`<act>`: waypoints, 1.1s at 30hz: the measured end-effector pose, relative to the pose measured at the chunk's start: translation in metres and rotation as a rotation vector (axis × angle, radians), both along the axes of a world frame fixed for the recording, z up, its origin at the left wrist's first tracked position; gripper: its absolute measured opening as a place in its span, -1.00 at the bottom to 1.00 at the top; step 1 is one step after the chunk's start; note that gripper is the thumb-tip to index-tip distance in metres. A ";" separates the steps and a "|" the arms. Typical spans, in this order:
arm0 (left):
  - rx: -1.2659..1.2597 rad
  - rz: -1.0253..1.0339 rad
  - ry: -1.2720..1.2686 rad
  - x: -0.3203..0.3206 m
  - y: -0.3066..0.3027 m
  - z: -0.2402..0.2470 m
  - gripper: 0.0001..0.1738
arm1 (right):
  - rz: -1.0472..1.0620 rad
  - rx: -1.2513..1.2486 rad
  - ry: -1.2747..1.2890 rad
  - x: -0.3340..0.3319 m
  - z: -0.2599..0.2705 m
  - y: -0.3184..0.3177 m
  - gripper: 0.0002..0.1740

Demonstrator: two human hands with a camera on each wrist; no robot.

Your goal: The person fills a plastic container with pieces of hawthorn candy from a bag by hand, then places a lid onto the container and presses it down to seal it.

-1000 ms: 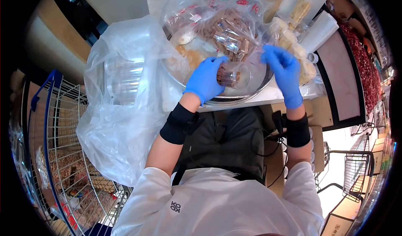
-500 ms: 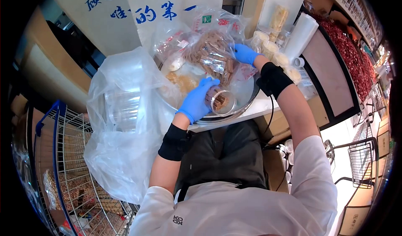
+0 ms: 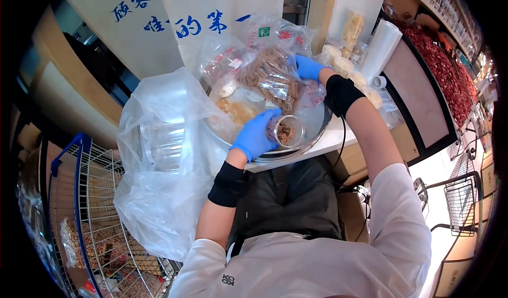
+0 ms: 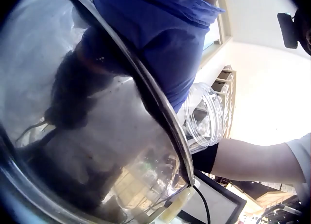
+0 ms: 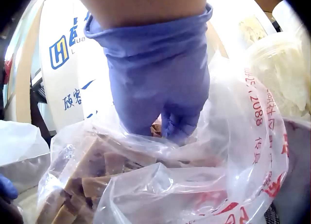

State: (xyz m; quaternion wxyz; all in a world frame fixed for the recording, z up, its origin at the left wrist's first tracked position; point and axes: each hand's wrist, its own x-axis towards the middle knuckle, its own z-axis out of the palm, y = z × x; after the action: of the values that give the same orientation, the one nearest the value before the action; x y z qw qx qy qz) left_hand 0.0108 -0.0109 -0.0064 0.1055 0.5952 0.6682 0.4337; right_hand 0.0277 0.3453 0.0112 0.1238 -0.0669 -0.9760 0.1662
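In the head view, my left hand (image 3: 255, 136) grips a clear round jar (image 3: 290, 132) at the front of a metal tray (image 3: 264, 157); its mouth is tilted up toward the camera and brown pieces lie inside. The left wrist view shows the gloved left hand (image 4: 163, 44) beside the jar (image 4: 204, 118). Behind it, a clear bag (image 3: 283, 31) of brown strips (image 3: 269, 68) lies on the tray. My right hand (image 3: 308, 68) is at the bag's right side. Close up, the right hand (image 5: 158, 83) reaches down into the bag among brown strips (image 5: 90, 161); its fingertips are partly hidden.
Plastic sheeting (image 3: 159, 203) wraps clear jars (image 3: 166, 144) left of the tray. Several filled tubs (image 3: 344, 64) and a plastic roll (image 3: 381, 47) stand at the right. A wire cart (image 3: 106, 208) is at lower left. A dark cable hangs from the right wrist.
Over the last second the right hand has moved from right of the jar up to the bag. The left hand has kept hold of the jar, whose mouth has turned toward the camera.
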 end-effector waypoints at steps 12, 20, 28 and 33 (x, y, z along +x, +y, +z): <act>0.013 0.008 -0.054 -0.001 -0.001 -0.005 -0.15 | -0.074 0.005 0.110 0.042 0.035 -0.030 -0.60; -0.051 0.104 -0.120 0.005 -0.008 0.007 -0.10 | -0.108 -0.196 0.352 0.128 0.106 -0.122 -0.57; -0.016 0.161 -0.025 0.004 -0.005 -0.001 -0.13 | 0.179 -0.143 -0.063 0.164 0.110 -0.213 -0.63; -0.001 0.168 0.017 0.006 -0.005 0.000 -0.19 | 0.293 -0.148 -0.228 0.152 0.097 -0.221 -0.60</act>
State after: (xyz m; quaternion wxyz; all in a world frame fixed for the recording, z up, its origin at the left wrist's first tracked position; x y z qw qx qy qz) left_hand 0.0165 -0.0158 -0.0068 0.0635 0.5405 0.7170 0.4356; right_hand 0.1796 0.1240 0.1081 -0.0185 0.0484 -0.9681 0.2450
